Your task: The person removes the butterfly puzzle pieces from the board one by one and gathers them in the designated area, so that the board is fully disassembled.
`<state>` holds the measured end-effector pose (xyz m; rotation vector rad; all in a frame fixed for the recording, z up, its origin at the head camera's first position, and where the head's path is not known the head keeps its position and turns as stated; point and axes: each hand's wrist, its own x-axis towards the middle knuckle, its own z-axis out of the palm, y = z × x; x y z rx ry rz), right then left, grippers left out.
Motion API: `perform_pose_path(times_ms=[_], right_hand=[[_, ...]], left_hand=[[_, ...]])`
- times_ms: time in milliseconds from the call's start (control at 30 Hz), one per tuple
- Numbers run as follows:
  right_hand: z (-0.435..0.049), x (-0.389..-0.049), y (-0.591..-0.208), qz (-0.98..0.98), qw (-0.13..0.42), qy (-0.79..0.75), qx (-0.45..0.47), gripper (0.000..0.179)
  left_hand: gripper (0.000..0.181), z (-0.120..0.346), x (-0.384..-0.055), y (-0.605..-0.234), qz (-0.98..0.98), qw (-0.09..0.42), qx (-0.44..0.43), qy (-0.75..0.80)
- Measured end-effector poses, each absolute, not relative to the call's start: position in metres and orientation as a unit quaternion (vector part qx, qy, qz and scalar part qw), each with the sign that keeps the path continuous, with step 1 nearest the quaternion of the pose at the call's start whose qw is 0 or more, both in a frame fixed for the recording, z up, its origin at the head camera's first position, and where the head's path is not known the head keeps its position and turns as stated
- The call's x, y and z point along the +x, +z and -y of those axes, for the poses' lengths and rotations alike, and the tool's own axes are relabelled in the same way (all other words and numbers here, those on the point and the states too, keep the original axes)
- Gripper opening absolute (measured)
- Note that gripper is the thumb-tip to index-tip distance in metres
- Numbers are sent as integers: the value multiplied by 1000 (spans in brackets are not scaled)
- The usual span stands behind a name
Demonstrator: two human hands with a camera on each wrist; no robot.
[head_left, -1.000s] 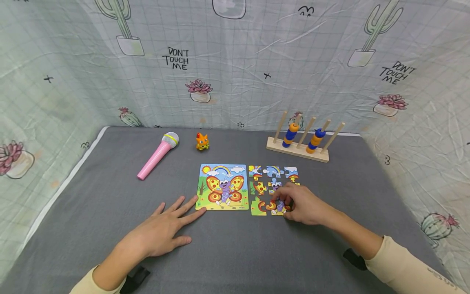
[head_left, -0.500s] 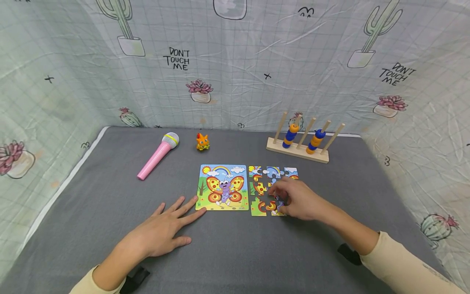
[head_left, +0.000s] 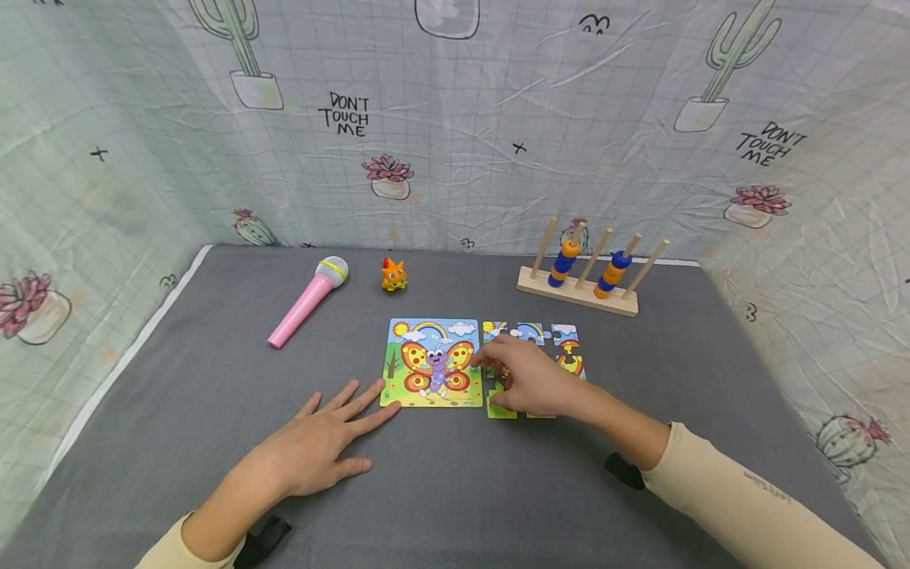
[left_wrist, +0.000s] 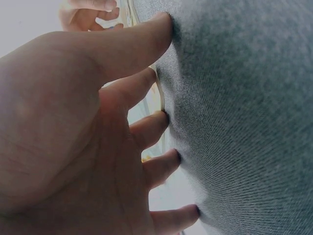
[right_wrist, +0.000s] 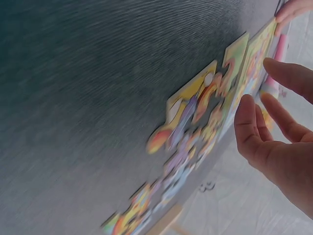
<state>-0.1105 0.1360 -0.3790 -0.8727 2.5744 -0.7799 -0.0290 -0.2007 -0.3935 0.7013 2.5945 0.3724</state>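
Note:
My left hand (head_left: 313,450) lies palm down on the grey table, fingers spread. Its fingertips meet the lower left corner of a square butterfly picture board (head_left: 437,363). In the left wrist view the fingertips (left_wrist: 159,120) rest along the cloth and the board's edge. Over several separated jigsaw pieces (head_left: 565,335) hovers my right hand (head_left: 536,379), hiding the middle ones. Its fingers are loosely bent near the board's right edge. The right wrist view shows this hand (right_wrist: 283,147) above the pieces (right_wrist: 188,103), with nothing between thumb and fingers.
A pink toy microphone (head_left: 302,308) lies at the back left. Beside it stands a small orange figure (head_left: 393,275). At the back right is a wooden peg stand (head_left: 577,296) with blue and orange beads. A printed cloth (head_left: 455,134) hangs behind the table.
My right hand has moved left, from the lower pieces on the right to the left columns beside the board. The left hand stays where it was.

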Motion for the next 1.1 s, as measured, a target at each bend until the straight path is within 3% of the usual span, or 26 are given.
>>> perform_pose_path(times_ms=[467,1100], right_hand=[[-104,-123,-390,-900,155,-259,-314,54],[-98,-126,-394,-908,176,-240,-296,47]], left_hand=[[75,201,-29,-394,-934,213,251,136],[76,200,-29,-392,-936,208,252,134]])
